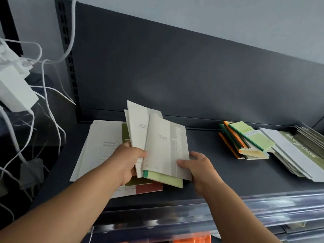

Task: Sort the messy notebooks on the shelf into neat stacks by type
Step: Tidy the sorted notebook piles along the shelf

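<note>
Head view: left hand point(126, 162), right hand point(199, 170) pinch fanned notebooks point(163, 146) (thumbs atop).

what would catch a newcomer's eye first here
The fan of pale grey notebooks at the centre, gripped by the left hand and the right hand. Next, the messy green and orange stack further right on the dark shelf, and a white charger block trailing cables at far left.

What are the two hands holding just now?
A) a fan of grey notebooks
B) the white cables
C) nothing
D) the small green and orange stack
A: the left hand and the right hand both grip the fanned grey notebooks, while the green and orange stack lies untouched to the right.
</note>
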The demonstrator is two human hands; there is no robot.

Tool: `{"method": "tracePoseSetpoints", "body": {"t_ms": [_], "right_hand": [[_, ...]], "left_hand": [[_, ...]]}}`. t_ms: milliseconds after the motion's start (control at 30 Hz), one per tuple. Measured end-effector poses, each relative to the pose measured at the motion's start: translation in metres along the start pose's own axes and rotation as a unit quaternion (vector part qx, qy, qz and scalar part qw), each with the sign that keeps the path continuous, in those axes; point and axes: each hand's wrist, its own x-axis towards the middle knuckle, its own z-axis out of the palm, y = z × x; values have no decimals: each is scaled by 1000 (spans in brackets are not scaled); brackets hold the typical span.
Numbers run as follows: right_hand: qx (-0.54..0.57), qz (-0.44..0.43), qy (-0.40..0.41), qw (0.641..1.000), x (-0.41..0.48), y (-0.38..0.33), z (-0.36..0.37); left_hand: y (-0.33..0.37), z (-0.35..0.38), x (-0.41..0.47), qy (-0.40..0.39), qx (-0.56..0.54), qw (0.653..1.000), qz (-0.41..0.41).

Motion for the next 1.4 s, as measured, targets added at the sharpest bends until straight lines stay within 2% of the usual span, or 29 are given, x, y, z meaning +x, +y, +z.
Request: {"method": "tracePoseSetpoints", "body": {"t_ms": [100,233,500,833,1000,1100,1267,1400], "right_hand": [[58,22,-36,997,-4,-7,-7],[66,21,-59,996,-15,-18,-22],[87,-12,-23,996,-22,-25,-73],[100,-68,22,992,-34,-31,-191],[81,-90,29,992,-38,-33,-235],[83,-82,1,993,-39,-33,-254],[119,-49,-144,981,-37,-29,-284],[99,-64,-172,978,-27,-24,-295]], "left_hand": [[3,7,-3,-5,-14,999,30],[5,22,-10,-20,-11,998,64],[11,76,-24,-51,-5,996,69],[-17,188,-42,-60,6,994,93],[-37,242,-55,-53,27,988,141],[-45,262,-59,-23,15,985,172],[-56,286,-60,49,-42,981,181],[-55,290,-54,83,-73,978,176]]}}
